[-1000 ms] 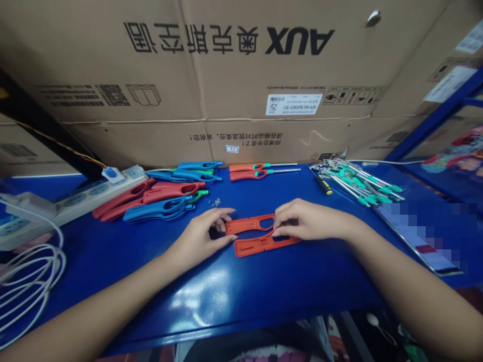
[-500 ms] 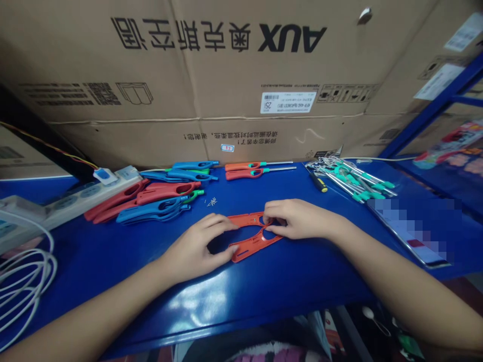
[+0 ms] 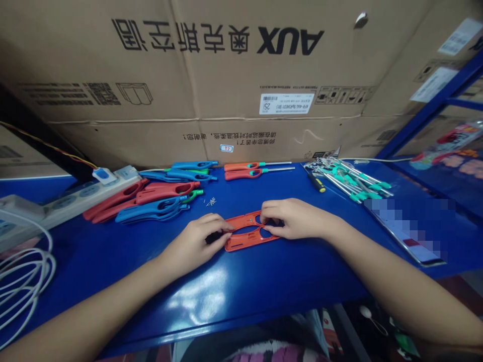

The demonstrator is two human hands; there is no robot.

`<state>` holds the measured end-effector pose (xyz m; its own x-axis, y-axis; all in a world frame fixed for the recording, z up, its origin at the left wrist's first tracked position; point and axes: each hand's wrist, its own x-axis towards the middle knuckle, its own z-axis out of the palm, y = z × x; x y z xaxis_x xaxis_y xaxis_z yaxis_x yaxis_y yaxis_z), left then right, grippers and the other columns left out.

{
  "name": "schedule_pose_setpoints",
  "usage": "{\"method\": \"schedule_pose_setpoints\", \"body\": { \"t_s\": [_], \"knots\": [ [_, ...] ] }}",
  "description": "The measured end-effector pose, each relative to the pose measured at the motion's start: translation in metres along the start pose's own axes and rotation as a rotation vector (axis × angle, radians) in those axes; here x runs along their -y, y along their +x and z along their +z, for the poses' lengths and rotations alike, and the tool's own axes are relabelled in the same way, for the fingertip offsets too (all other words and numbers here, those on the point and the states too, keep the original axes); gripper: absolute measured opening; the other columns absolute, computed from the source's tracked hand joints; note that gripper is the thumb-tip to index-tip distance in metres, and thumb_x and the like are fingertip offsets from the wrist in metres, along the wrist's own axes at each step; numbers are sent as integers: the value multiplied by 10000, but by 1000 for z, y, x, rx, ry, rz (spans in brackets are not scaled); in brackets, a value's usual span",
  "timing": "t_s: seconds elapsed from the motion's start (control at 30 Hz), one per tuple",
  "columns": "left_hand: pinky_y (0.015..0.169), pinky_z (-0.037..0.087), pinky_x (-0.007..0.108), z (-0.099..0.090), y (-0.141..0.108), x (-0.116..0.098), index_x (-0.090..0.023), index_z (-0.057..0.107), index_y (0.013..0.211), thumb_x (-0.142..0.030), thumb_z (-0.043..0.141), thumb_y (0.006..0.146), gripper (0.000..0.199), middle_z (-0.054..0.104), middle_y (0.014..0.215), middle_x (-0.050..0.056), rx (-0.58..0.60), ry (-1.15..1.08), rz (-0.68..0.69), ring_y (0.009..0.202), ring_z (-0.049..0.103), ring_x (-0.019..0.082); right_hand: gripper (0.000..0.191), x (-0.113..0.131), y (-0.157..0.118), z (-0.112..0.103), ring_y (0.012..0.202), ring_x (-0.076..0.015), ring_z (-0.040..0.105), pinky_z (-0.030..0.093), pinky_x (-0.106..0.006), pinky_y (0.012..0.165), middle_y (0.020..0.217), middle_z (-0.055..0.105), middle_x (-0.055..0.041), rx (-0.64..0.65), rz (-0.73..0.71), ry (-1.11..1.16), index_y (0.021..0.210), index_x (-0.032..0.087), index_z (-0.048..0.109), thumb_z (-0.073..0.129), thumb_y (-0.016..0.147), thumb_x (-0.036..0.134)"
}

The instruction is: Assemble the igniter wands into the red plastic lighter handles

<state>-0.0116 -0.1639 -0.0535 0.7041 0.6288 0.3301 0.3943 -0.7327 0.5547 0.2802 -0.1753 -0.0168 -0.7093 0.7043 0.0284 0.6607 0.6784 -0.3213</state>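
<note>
Two orange lighter casing halves lie side by side on the blue tabletop [image 3: 211, 322], hollow sides up: the far half [image 3: 241, 221] and the near half [image 3: 245, 240]. Their inner edges nearly meet at the right. My left hand [image 3: 198, 241] is closed at their left ends, thumb and forefinger drawn together there. At the right ends my right hand [image 3: 298, 219] pinches the halves near the trigger openings, its fingers partly hiding them. Several small screws [image 3: 210, 202] lie loose beyond my left hand.
Blue and red lighter casings [image 3: 151, 208] are piled at left beside a power strip [image 3: 83, 197]. Two assembled lighters [image 3: 243, 174] lie at the back. On the right are metal lighter tubes [image 3: 350, 183], a screwdriver [image 3: 317, 183] and a phone [image 3: 407, 234]. A cardboard box [image 3: 226, 70] stands behind.
The near casing half has swung in closer to the far half. My left thumb has moved up toward the forefinger. My right hand stays at the right ends.
</note>
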Motion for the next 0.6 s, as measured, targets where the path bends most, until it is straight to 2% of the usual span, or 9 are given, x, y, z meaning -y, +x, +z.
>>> {"method": "schedule_pose_setpoints", "body": {
  "t_s": [0.23, 0.37, 0.5, 0.6],
  "knots": [
    [934, 535, 360, -5, 1, -9, -202, 689, 1144, -284, 606, 958, 219, 679, 1121, 78, 4, 73, 35, 1057, 631, 212, 91, 1, 1, 0, 776, -142, 584, 389, -260, 654, 976, 650, -24, -1, 20, -27, 968, 190, 662, 599, 931, 246],
    [1046, 486, 437, -6, -1, -11, -249, 646, 1281, -341, 622, 946, 348, 665, 1273, 77, 88, 160, 96, 1193, 596, 249, 103, 1, 2, 0, 762, -142, 571, 382, -261, 645, 943, 635, -25, 15, 38, -43, 965, 184, 659, 572, 945, 235],
    [1130, 417, 517, -5, -4, -9, -265, 582, 1386, -425, 652, 917, 501, 592, 1436, 87, 161, 225, 101, 1329, 535, 294, 106, 0, 2, 0, 746, -141, 555, 373, -261, 640, 923, 627, -26, 10, 48, -63, 954, 184, 656, 562, 949, 233],
    [1163, 379, 544, -4, -6, -6, -289, 556, 1419, -399, 617, 938, 497, 544, 1500, 73, 185, 246, 102, 1387, 492, 298, 100, 0, 2, -1, 739, -138, 553, 365, -257, 625, 930, 630, -25, 11, 48, -64, 953, 186, 654, 571, 947, 242]
  ]
}}
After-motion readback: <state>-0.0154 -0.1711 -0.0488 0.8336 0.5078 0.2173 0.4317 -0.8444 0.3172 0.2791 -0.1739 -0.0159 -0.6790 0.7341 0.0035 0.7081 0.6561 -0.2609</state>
